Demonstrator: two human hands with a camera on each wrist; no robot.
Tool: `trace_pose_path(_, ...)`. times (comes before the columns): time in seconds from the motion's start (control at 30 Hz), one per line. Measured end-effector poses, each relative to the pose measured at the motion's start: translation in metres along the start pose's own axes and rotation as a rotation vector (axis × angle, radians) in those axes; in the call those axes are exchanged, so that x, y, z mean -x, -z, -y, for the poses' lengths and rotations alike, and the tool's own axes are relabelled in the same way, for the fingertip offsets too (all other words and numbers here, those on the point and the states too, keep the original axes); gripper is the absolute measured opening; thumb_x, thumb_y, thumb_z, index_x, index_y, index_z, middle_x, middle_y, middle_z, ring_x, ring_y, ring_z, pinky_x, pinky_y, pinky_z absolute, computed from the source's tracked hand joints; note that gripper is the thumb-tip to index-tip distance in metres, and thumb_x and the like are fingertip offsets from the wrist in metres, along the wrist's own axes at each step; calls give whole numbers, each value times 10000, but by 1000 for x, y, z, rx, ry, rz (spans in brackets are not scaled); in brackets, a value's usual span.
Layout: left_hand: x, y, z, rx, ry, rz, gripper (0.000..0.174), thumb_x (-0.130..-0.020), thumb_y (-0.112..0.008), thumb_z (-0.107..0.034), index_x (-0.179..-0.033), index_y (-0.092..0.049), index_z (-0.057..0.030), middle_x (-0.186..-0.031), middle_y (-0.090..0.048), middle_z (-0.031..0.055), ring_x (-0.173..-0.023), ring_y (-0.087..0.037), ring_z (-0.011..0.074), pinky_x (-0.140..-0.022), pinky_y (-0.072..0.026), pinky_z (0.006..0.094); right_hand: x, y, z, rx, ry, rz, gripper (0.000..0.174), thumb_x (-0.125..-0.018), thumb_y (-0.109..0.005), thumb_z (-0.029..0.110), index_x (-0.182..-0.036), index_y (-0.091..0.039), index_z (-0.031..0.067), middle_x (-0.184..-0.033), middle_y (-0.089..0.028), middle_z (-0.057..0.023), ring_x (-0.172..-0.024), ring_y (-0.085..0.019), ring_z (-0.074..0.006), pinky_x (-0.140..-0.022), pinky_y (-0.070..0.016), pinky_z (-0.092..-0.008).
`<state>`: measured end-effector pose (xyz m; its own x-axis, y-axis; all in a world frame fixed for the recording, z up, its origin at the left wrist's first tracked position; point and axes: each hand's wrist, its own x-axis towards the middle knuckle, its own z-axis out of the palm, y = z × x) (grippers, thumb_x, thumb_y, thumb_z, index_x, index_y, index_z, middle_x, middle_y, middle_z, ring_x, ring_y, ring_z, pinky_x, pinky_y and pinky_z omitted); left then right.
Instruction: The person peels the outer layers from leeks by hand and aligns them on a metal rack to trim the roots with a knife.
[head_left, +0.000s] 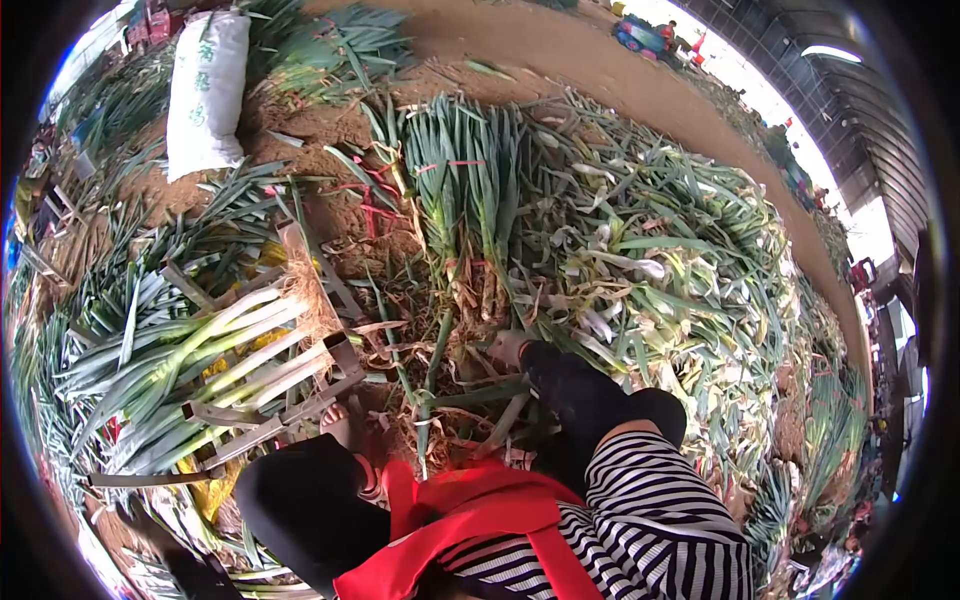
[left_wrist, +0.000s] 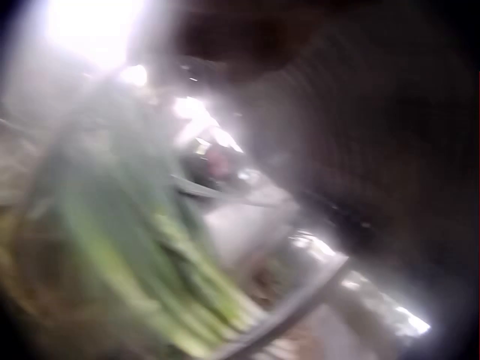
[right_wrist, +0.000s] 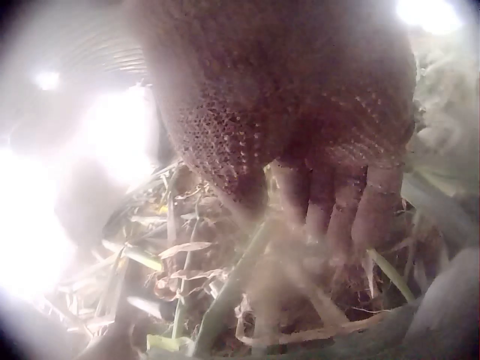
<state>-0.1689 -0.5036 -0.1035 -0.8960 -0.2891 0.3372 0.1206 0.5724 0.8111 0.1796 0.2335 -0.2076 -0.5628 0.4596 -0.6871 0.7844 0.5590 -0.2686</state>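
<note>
In the head view my right hand (head_left: 510, 347) is low over the litter, just below the root end of a tied bundle of long green onions (head_left: 462, 185). Up close in the right wrist view, a dotted glove covers the palm, and the bare fingers (right_wrist: 341, 210) point down among dry leaves and a green stalk (right_wrist: 232, 289). My left hand (head_left: 345, 428) is near my knee, beside the metal rack (head_left: 245, 435). Loose green onions (head_left: 200, 345) lie across that rack, their roots (head_left: 312, 295) towards me. The left wrist view is blurred and shows green onions (left_wrist: 142, 232).
A large heap of stripped leaves (head_left: 690, 270) spreads along the right. A full white sack (head_left: 208, 95) stands at the back left, near more green onions (head_left: 340, 45). Red ties (head_left: 375, 195) lie beside the bundle. A dirt path (head_left: 520, 40) runs behind.
</note>
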Motion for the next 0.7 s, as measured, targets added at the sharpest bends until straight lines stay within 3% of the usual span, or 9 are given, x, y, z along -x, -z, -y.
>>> trace_pose_path(0.1, 14, -56, -143, 170, -387, 290, 462, -1008, -351, -264, -1402, -404, -31, -1439, -391, 121, -1360, -343, 257, -1102, -342, 408, -40, -12, -34, -189, -101, -86, 483, -892, -590, 407, -1154, -570, 1, -1030, -638, -190, -915, -617, -323, -793, -487, -400)
trace_pose_path(0.17, 47, -90, -251, 734, -18, 498, 442, -997, -409, -253, -1378, -436, -31, -1460, -385, 109, -1332, -399, 244, -1115, -282, 440, -51, -7, -37, -245, -178, -119, 520, -891, -593, 406, -1200, -545, -9, -1067, -630, -200, -955, -612, -328, -814, -485, -408)
trace_pose_path(0.2, 60, -97, -280, 985, -213, 934, 462, -995, -415, -271, -1393, -417, -37, -1458, -399, 105, -1334, -404, 235, -1102, -302, 425, -57, -4, -38, -293, -252, -166, 561, -889, -596, 405, -1247, -520, -20, -1105, -622, -209, -995, -607, -332, -834, -483, -416)
trace_pose_path(0.27, 113, -119, -331, 1020, 59, 877, 432, -959, -503, -291, -1302, -509, -28, -1286, -558, 111, -1203, -525, 230, -1009, -397, 387, -84, -7, -48, -262, -269, -216, 648, -887, -599, 428, -1334, -455, -19, -1208, -584, -218, -1077, -579, -345, -889, -474, -421)
trace_pose_path(0.4, 202, -166, -386, 748, 150, 1112, 221, -931, -486, -192, -1053, -583, -35, -889, -615, 41, -755, -564, 121, -683, -452, 284, -97, 7, -26, -276, -186, -337, 807, -845, -623, 529, -1390, -377, -14, -1322, -507, -228, -1170, -529, -353, -956, -449, -424)
trace_pose_path(0.47, 214, -178, -397, 310, 101, 1354, 215, -877, -537, -162, -1028, -605, -25, -826, -621, 48, -737, -581, 137, -674, -461, 271, -107, 13, -7, -109, -373, -386, 865, -816, -635, 574, -1402, -361, -1, -1332, -497, -215, -1192, -518, -346, -974, -440, -434)
trace_pose_path(0.53, 214, -184, -396, 321, 135, 1358, 170, -812, -578, -88, -952, -636, -11, -819, -629, 74, -756, -603, 159, -682, -482, 282, -133, 5, -8, -68, -396, -443, 903, -784, -645, 613, -1395, -366, 9, -1348, -485, -205, -1217, -506, -338, -991, -431, -440)
trace_pose_path(0.6, 206, -197, -377, 281, -421, 1416, 167, -797, -680, -55, -956, -650, -16, -879, -640, 103, -798, -638, 214, -706, -502, 303, -126, 17, 4, -212, -509, -392, 984, -753, -652, 644, -1418, -322, -2, -1415, -415, -197, -1300, -423, -311, -1036, -401, -410)
trace_pose_path(0.7, 203, -208, -374, 168, -485, 1387, 146, -768, -698, -48, -908, -670, -15, -852, -639, 122, -774, -641, 242, -675, -510, 319, -131, 23, 6, -328, -568, -377, 1025, -708, -721, 615, -1420, -317, -3, -1433, -399, -188, -1318, -410, -296, -1042, -408, -391)
